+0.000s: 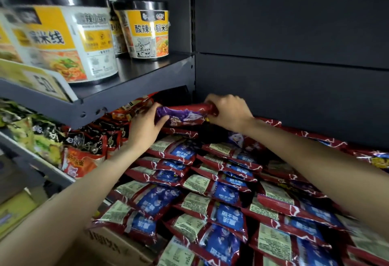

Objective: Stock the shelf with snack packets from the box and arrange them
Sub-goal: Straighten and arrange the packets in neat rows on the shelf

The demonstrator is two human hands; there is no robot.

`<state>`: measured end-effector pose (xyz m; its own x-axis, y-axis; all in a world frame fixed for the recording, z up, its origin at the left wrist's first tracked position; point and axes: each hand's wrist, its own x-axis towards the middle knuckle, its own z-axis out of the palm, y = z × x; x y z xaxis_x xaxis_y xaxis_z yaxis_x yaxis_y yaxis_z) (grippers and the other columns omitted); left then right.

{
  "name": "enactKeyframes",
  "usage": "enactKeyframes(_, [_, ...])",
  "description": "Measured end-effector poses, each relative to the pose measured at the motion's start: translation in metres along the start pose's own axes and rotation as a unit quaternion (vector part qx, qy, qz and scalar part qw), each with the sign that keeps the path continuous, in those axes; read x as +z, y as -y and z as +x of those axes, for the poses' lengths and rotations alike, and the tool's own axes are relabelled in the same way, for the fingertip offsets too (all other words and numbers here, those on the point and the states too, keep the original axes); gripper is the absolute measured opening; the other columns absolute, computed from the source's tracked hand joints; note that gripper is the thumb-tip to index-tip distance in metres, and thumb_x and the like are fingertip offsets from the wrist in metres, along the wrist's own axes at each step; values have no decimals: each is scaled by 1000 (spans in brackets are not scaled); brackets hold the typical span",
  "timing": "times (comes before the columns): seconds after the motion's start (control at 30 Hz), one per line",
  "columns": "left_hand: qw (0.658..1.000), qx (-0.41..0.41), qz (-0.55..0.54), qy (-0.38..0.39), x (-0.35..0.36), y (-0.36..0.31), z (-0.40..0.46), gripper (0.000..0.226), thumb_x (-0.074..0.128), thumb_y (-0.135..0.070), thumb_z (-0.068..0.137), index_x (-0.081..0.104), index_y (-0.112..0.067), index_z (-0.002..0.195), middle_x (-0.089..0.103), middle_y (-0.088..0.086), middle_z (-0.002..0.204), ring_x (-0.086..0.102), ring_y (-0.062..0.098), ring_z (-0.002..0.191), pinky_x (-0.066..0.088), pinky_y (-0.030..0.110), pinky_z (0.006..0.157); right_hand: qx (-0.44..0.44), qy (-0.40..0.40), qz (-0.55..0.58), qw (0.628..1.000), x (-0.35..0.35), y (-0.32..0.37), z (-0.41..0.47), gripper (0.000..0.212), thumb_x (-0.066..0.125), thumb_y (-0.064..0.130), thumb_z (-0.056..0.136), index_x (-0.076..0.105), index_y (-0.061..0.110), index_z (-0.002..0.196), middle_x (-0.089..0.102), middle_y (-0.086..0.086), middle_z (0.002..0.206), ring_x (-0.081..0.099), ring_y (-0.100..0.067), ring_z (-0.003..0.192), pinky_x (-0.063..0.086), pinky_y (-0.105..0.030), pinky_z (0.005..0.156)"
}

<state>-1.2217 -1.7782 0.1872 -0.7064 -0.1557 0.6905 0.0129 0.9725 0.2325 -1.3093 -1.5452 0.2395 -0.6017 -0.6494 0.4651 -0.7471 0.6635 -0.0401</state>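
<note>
A red and purple snack packet (185, 113) is held edge-up at the back of the shelf, near the dark rear panel. My left hand (145, 126) grips its left end and my right hand (229, 112) grips its right end. Below both arms, several rows of matching red and blue packets (221, 194) lie overlapped on the shelf, their label sides up. A brown cardboard box (109, 246) shows at the bottom left, partly under the front packets.
Yellow and white noodle cups (150, 32) stand on the upper shelf (134, 80) at left. Red, black and green noodle packets (84, 150) fill the neighbouring shelf to the left. A dark back panel (294, 65) closes the rear.
</note>
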Motion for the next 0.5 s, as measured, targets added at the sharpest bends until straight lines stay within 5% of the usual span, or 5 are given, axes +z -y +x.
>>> enactKeyframes(0.13, [981,-61,131,131,1,-7,9,53,35,-57,92,59,-10,87,66,10,84,64,29,78,48,34,60,41,-83,108,990,-24,-2,1,38,72,33,79,56,21,111,69,0,88,66,-22,79,55,-37,74])
enactKeyframes(0.27, [961,-9,122,248,1,-24,7,49,36,-60,92,59,-24,116,61,1,118,59,21,103,48,30,74,39,-130,86,987,-24,-7,7,37,69,32,81,58,16,113,69,-3,90,65,-24,81,54,-38,74])
enactKeyframes(0.37, [932,70,47,354,4,-30,1,44,50,-44,93,44,-33,135,43,-8,141,44,16,125,42,30,94,-25,-63,16,998,-12,2,14,37,63,29,85,56,18,120,65,-4,107,61,-26,98,51,-37,79])
enactKeyframes(0.5, [923,96,54,369,13,-37,12,41,53,-32,93,47,-31,134,50,-5,137,49,17,119,42,29,90,-61,68,-151,984,11,16,31,47,50,38,95,40,20,138,61,-8,117,59,-31,106,47,-37,78])
